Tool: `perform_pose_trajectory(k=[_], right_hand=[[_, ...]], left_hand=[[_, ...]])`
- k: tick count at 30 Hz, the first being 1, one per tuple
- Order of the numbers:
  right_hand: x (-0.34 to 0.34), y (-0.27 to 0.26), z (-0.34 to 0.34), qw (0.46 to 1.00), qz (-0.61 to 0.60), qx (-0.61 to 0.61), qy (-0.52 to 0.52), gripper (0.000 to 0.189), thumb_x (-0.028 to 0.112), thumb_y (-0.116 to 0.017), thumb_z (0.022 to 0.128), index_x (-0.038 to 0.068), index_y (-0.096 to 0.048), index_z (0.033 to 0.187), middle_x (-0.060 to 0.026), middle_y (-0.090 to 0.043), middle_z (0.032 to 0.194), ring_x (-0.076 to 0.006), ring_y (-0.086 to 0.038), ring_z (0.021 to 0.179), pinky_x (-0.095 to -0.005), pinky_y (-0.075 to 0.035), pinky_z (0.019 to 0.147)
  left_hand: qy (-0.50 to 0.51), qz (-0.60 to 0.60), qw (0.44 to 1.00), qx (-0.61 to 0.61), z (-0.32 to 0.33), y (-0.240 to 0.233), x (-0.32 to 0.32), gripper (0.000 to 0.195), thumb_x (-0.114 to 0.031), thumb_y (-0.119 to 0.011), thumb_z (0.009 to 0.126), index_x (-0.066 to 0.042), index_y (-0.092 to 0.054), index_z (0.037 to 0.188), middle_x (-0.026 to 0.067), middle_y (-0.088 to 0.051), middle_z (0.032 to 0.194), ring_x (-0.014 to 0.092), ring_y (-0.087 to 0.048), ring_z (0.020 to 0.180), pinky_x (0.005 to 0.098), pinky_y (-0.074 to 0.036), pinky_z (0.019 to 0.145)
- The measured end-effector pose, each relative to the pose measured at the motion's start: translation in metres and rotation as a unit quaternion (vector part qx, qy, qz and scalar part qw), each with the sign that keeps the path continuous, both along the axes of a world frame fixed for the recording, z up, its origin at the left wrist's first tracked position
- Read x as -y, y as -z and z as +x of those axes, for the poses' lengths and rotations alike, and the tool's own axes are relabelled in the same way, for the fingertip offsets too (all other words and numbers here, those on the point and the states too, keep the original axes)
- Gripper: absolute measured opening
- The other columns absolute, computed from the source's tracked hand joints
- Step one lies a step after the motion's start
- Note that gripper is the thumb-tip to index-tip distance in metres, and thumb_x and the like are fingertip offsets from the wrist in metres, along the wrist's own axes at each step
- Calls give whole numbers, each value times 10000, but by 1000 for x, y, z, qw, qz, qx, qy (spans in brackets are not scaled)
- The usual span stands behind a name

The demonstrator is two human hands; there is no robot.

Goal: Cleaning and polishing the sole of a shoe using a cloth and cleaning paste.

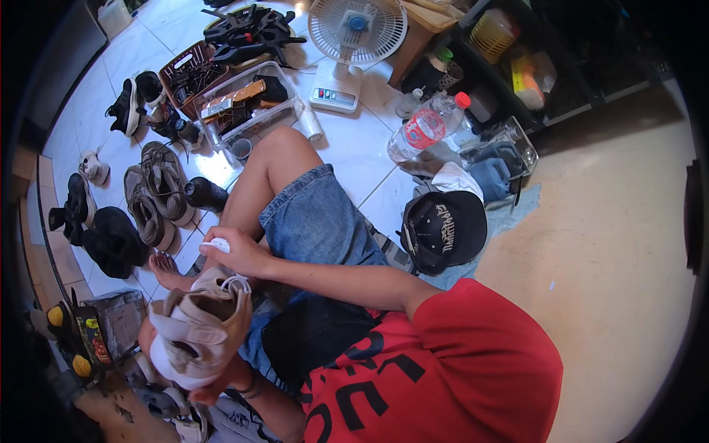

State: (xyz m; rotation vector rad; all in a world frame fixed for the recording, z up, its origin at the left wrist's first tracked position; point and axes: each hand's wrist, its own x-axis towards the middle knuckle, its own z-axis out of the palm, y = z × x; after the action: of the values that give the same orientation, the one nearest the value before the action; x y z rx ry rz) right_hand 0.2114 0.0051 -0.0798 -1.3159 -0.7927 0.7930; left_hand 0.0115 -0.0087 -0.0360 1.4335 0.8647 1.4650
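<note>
A beige and white sneaker (pixel 202 335) rests in my left hand (pixel 224 382), which grips it from below and around its side. The shoe's opening faces up, and a white shoelace (pixel 237 283) loops at its collar. Just above the shoe, my right hand (pixel 239 252) is closed around a small white bundle (pixel 219 244). It looks like gathered lace, but most of it is hidden in the fist. My bare foot (pixel 170 271) is on the tiles beyond the shoe.
Worn grey-brown shoes (pixel 158 188), black shoes (pixel 113 241) and a dark bottle (pixel 205 194) stand ahead. A clear plastic bin (pixel 277 69), a brown basket (pixel 185 52) and a white fan (pixel 335 86) are farther off. To my right lie a black cap (pixel 446 230) and a plastic bottle (pixel 424 130).
</note>
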Motion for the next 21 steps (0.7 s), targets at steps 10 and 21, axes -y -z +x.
perform_pose_trajectory(k=[10,21], right_hand=[[35,-72,7,985,89,-99,-110,849,479,-916,724,22,-547,1338,-142,-562,1345,-200,-494,1283,-369,-401,1111],[24,-121,38,943,48,-199,-262,458,173,-829,866,25,-616,1244,-21,-685,1112,-104,-625,1049,-298,-504,940]], left_hand=[[-39,29,967,-250,-1,-3,-38,652,-495,-529,1008,-11,-442,1436,190,-507,1391,305,-476,1322,452,-393,1114],[196,-143,970,-27,73,-106,-39,547,-384,-326,1077,13,-460,1429,152,-544,1325,178,-584,1025,295,-439,949]])
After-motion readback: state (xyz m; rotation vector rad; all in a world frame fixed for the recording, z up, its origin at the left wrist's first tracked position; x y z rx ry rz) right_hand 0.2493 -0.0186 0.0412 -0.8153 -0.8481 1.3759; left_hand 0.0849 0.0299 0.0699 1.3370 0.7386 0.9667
